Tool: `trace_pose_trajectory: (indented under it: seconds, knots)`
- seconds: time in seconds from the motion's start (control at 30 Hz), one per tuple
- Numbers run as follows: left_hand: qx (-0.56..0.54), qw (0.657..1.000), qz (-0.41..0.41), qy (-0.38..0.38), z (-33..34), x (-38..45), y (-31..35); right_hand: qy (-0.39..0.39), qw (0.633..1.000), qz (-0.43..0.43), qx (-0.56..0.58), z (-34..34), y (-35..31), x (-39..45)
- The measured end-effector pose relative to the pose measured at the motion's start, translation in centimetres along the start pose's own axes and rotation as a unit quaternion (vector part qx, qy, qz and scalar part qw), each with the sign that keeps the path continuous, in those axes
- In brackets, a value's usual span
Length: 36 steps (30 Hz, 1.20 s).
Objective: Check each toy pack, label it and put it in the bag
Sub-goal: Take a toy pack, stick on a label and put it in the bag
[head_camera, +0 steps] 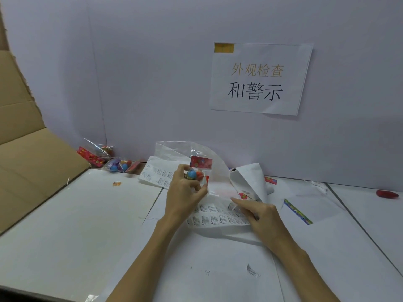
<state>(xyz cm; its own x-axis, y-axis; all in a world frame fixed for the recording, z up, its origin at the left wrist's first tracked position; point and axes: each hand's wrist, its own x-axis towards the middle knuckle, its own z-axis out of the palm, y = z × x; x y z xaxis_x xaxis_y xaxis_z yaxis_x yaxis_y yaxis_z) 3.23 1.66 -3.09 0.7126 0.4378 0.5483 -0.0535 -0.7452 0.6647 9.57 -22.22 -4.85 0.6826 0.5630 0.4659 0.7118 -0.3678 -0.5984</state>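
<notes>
My left hand (185, 190) grips a small clear toy pack (197, 170) with a red header card and blue and red balls inside, held upright above the table's middle. A large clear plastic bag (209, 158) stands open just behind it. My right hand (259, 211) rests on a sheet of warning labels (214, 217), its index finger stretched to the sheet's upper edge; whether it pinches a label is unclear. Two more toy packs (118, 165) (93, 154) lie at the back left by the wall.
A brown cardboard box flap (28, 153) rises at the left. Another label sheet (156, 174) lies behind my left hand. A curled white backing sheet (250, 179), a flat clear bag with a coloured strip (298, 212) and a red object (387, 194) sit to the right.
</notes>
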Motion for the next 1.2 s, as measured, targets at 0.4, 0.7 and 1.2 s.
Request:
trace_pose_trajectory:
  seconds: [0.4,0.7,1.2]
  knots:
    - [0.132,0.986,0.1,0.006,-1.3,-0.3,1.2,0.035,0.999,0.035,0.021,-0.1,-1.4,0.0]
    - [0.278,0.87,0.391,-0.116,-1.0,-0.9,4.1,0.042,0.998,0.024,-0.05,0.4,-2.6,0.3]
    - [0.234,0.918,0.292,-0.13,0.2,-1.0,3.5,0.02,0.999,0.034,-0.019,0.7,-2.3,0.4]
